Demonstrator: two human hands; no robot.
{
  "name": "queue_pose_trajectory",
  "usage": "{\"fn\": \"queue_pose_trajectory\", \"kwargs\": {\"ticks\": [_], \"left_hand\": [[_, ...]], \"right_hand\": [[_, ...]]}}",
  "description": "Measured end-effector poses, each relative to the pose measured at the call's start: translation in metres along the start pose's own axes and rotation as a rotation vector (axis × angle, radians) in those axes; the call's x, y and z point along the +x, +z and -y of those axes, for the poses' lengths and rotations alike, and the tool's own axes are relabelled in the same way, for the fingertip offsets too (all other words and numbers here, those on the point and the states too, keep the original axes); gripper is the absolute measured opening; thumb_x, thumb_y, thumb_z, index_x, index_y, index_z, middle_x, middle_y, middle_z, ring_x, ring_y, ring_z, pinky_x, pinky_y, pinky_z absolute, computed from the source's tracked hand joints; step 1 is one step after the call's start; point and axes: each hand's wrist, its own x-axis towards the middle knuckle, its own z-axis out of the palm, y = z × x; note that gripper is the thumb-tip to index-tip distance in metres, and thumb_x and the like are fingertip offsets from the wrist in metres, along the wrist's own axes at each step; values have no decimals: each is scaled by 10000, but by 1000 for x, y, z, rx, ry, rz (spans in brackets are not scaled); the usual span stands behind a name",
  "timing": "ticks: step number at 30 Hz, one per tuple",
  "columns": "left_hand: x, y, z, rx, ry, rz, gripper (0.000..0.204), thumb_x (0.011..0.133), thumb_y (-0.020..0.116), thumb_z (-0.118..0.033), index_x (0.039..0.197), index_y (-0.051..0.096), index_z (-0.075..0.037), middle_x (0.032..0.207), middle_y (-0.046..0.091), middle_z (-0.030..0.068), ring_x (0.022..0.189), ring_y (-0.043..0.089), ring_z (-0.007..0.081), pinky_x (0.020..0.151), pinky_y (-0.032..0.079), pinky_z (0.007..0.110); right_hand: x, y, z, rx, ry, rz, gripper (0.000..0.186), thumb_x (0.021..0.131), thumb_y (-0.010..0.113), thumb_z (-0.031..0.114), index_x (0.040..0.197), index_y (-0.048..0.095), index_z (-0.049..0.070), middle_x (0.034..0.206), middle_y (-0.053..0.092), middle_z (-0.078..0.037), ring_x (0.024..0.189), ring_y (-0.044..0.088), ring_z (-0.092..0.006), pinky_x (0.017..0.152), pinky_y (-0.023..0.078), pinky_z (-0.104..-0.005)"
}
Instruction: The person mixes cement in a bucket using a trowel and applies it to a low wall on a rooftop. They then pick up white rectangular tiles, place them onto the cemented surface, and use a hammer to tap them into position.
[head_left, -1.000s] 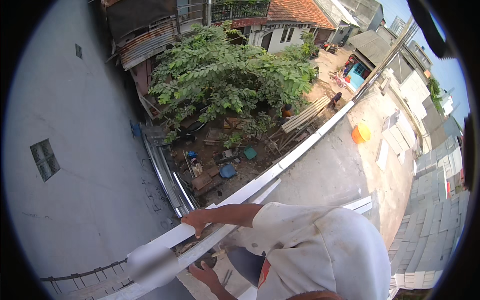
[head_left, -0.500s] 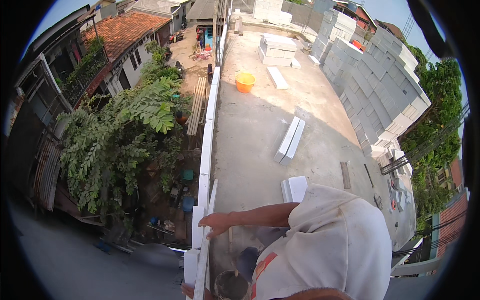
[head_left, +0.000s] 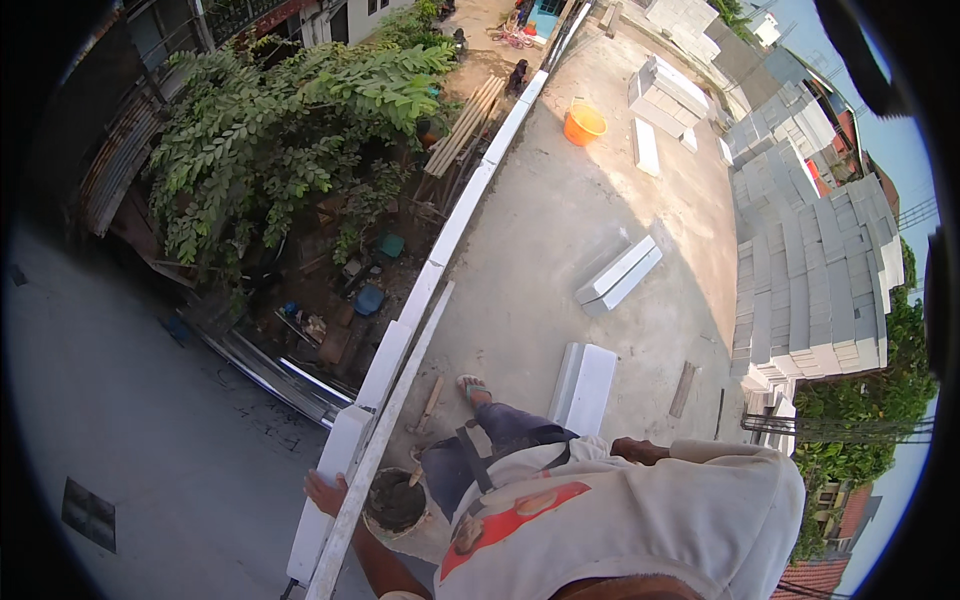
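My left hand (head_left: 326, 494) is at the low wall along the left edge. Its fingers curl over a white block (head_left: 345, 440) in the top row, and the forearm comes in from the right side. A long pale board (head_left: 385, 425) runs along the inner side of these blocks, crossing close to my wrist. My right hand (head_left: 640, 451) is drawn in at my right side, near a pair of white blocks (head_left: 583, 385); its fingers are too unclear to read. Beside my left forearm stands a bucket of grey mortar (head_left: 395, 500) with a tool handle in it.
Beyond the wall is a drop to a yard with a leafy tree (head_left: 290, 150). A wooden-handled tool (head_left: 430, 402) lies near my foot. Farther off are two long blocks (head_left: 620, 275), an orange bucket (head_left: 584, 123) and tall block stacks (head_left: 815, 285) on the right.
My right hand has left the board and wall and pulled back to my right side. My left hand remains at the wall and shows more fully. The view has turned and tilted down.
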Motion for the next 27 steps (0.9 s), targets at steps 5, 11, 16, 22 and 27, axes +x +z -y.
{"fn": "queue_pose_trajectory", "kwargs": {"ticks": [5,11,16,22,27], "left_hand": [[-8,-22,-37,-24,-82,33,849,855,792,-324,1572,437,-40,1587,423,291,1483,368,503,1242,302,593],[2,-43,-49,-52,22,55,800,920,745,-361,1589,420,-68,1613,397,264,1509,325,493,1255,254,596],[-8,-56,-56,-95,-9,136,875,895,786,-346,1624,370,-98,1655,341,240,1549,261,476,1240,239,611],[-6,-61,-80,-42,-31,191,968,822,864,-233,1634,351,-112,1664,336,203,1564,262,426,1238,237,588],[-16,-63,-71,1,-46,163,1010,769,897,-122,1626,363,-133,1660,349,173,1564,280,405,1237,267,562]], "right_hand": [[-33,-15,-23,79,63,-199,373,907,718,419,1010,788,68,1036,779,-191,1029,741,-396,889,585,-484],[15,-33,3,49,-28,-302,390,907,719,442,959,795,63,1002,781,-192,1018,745,-400,888,588,-486],[20,-138,51,177,-181,-394,406,900,758,485,946,792,84,998,778,-201,1017,740,-419,869,586,-481],[105,-220,120,280,-407,-525,253,934,774,302,1005,709,67,912,755,-198,881,743,-402,779,570,-483],[183,-262,225,273,-630,-522,349,904,799,298,1109,671,46,880,717,-224,879,730,-402,798,564,-483]]}}
